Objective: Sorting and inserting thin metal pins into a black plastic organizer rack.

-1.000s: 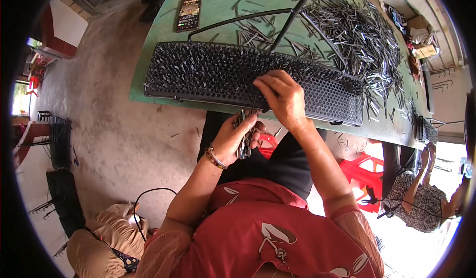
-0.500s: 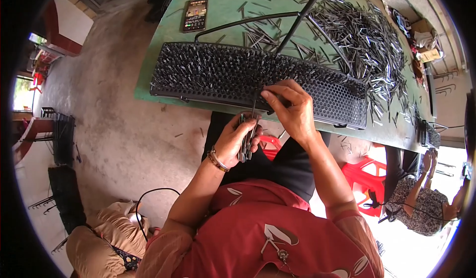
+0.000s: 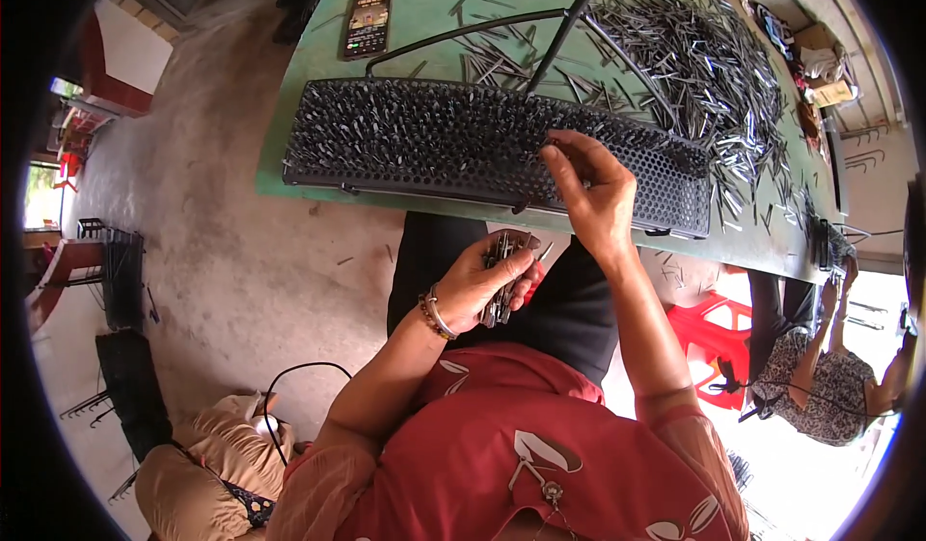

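Observation:
A bundle of thin dark metal strips point(image 3: 500, 295) is wrapped in the fingers of my left hand point(image 3: 473, 285), below the table edge. My right hand point(image 3: 600, 194) is over a long black perforated rack point(image 3: 627, 189), thumb and forefinger pinched together near its middle. Something small and dark shows at those fingertips, but I cannot make it out. Many strips stand upright in the holes across the rack's left and middle. Open holes show toward its right end. A bent black metal rod frame point(image 3: 463, 32) rises from the rack's far side.
On the green table point(image 3: 323, 35), a large heap of loose strips point(image 3: 709, 78) lies at the far right, with scattered strips beside it. A phone point(image 3: 367, 24) lies at the far left. A red stool point(image 3: 712, 343) and another person point(image 3: 815, 387) are at the right.
My right hand has moved from beside the left hand to the rack, farther right and away from me. The left hand still holds the bundle, slightly lower and to the right.

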Action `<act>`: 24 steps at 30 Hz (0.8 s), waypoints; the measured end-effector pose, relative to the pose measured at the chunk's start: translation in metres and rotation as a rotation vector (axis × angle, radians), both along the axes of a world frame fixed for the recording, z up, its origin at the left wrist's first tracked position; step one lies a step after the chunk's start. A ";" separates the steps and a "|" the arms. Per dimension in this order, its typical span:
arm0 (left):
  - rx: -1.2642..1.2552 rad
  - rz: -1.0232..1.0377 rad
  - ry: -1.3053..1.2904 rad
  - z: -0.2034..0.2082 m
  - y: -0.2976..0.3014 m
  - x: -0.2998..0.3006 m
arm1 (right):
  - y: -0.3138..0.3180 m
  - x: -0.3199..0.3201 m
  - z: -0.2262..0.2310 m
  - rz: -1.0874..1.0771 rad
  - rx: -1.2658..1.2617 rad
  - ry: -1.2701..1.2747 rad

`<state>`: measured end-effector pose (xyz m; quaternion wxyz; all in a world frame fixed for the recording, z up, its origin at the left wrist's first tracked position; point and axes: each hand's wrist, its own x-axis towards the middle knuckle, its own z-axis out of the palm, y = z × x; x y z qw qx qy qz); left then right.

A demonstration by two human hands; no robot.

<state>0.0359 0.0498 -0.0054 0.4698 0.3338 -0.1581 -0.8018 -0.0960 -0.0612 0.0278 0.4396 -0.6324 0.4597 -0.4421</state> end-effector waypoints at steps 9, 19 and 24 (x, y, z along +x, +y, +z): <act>-0.073 0.104 -0.136 0.002 0.009 0.008 | -0.007 0.015 -0.018 0.022 -0.422 0.217; -0.149 0.465 0.060 0.030 -0.001 0.030 | -0.003 0.016 -0.024 0.095 -0.586 0.420; -0.552 0.685 -0.147 0.063 -0.026 -0.002 | 0.033 0.009 -0.017 0.143 0.433 -0.480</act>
